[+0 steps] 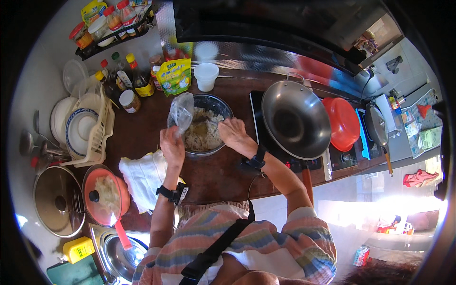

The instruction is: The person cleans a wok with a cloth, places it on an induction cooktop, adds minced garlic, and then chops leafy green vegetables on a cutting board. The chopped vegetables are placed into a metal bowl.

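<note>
A metal bowl (213, 100) stands on the dark countertop before me, holding a pale crumbly mixture (205, 128) with a brownish wet patch in the middle. My left hand (172, 146) grips a clear plastic bag (180, 112) at the bowl's left rim; the bag partly covers that side. At the right rim, my right hand (235, 132) is closed with its fingers bent over the mixture; whatever it may hold is hidden. A white cloth (144, 178) lies just left of my left wrist.
Right of the bowl, a wok (295, 119) rests on an induction cooker, beside a red basin (342, 123). Bottles, a yellow seasoning pouch (174, 76) and a white tub (206, 76) stand behind. A dish rack (101, 131), a lidded pink pan (123, 194) and a sink (117, 249) are at left.
</note>
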### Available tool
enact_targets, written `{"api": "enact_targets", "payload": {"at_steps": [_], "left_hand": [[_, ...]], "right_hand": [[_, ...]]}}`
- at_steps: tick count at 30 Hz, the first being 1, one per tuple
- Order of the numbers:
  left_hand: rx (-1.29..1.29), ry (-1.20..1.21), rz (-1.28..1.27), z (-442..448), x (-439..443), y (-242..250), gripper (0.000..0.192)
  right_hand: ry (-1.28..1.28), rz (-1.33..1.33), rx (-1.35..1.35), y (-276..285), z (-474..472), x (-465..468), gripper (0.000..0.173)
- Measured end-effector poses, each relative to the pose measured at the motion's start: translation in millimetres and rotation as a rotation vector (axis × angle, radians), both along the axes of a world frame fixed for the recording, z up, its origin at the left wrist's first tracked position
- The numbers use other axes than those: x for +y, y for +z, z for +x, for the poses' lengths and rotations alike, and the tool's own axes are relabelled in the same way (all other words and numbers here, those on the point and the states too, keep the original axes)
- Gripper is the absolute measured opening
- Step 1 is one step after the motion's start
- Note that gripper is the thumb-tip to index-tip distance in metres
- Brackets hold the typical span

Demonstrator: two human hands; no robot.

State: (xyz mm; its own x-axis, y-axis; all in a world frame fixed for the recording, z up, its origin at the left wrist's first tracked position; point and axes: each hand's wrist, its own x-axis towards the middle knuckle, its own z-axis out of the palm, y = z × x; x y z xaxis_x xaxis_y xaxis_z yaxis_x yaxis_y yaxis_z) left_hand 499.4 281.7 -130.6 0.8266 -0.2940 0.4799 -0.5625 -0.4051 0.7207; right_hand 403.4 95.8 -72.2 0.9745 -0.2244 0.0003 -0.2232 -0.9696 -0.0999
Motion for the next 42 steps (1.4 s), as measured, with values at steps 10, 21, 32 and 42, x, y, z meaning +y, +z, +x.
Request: {"api": "enact_targets", "payload": {"at_steps": [10,21,32,42], "left_hand": [[0.358,-0.017,-0.248,9,18,-25,0.063],[1.165,-0.039,-0.366,-41,10,-34,0.083],[1.499,-0.232,-0.691,-32,-9,-63,0.054],[1.512,-0.407,-0.824,-39,-10,-66,0.052]], "right_hand": [[0.064,-0.091,-0.150,-4,5,-4,0.012],[0.300,-0.072,-0.004,-11,11,12,0.011],[0.155,0.059,0.214,-13,32,-3,0.017],[0.032,0.269,0.531,-35,49,-55,0.026]]}}
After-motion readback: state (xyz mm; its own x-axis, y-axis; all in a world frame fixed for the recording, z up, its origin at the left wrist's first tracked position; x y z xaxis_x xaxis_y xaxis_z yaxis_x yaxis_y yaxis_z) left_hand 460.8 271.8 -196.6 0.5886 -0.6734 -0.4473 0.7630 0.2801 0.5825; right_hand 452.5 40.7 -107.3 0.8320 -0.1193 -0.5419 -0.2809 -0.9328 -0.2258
